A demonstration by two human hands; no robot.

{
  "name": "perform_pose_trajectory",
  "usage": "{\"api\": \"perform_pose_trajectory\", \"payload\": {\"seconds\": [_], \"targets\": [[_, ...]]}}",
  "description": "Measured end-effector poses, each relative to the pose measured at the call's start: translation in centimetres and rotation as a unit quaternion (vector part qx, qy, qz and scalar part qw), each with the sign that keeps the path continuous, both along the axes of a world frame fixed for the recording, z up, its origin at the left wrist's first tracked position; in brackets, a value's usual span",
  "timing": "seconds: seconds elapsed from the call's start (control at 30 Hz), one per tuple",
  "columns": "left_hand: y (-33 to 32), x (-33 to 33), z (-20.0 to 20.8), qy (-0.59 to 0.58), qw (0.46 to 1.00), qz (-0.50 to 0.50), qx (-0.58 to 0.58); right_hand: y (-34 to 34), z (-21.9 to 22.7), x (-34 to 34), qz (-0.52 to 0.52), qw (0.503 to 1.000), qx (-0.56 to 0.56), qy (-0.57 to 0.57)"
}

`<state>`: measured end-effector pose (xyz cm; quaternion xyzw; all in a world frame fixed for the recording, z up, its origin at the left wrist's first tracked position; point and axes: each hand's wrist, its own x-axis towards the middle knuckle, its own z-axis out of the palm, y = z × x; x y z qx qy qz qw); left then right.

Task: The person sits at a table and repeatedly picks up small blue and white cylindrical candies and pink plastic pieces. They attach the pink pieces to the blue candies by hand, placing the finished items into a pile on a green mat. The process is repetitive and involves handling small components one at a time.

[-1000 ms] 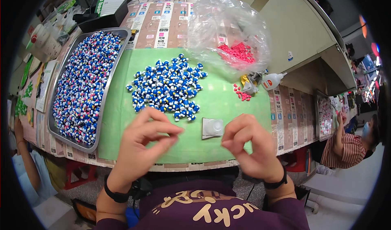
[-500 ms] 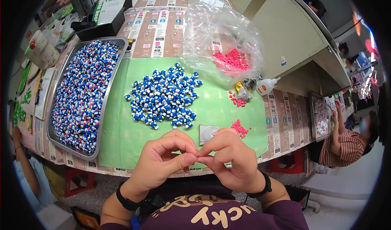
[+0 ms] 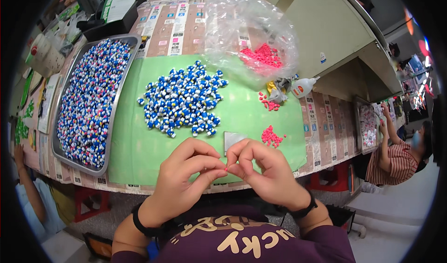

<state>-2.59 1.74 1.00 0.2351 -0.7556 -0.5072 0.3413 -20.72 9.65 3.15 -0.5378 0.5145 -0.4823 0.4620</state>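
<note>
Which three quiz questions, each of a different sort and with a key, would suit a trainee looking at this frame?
1. True or false: the pieces seen in the clear plastic bag are blue.
2. Fill in: the metal tray lies to the ___ of the blue-and-white pile.
3. What shows at the fingertips where the left hand and right hand meet? A) a squeeze bottle B) a tiny red piece C) a green strip

Key: 1 False, they are pink pieces; 2 left; 3 B.

L hand & R hand pinch close tog.
</note>
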Motion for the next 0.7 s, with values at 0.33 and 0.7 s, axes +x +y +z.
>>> {"api": "perform_pose_trajectory", "payload": {"seconds": [0.33,0.7], "targets": [[0.3,-0.4,-1.2,0.017,0.999,0.018,0.029,-0.9,0.8,0.1,0.091,0.968,-0.022,0.231],[-1.1,1.8,-1.5,0.028,0.988,0.032,0.150,-3.4,-1.0,-4.0,0.028,0.958,-0.025,0.283]]}}
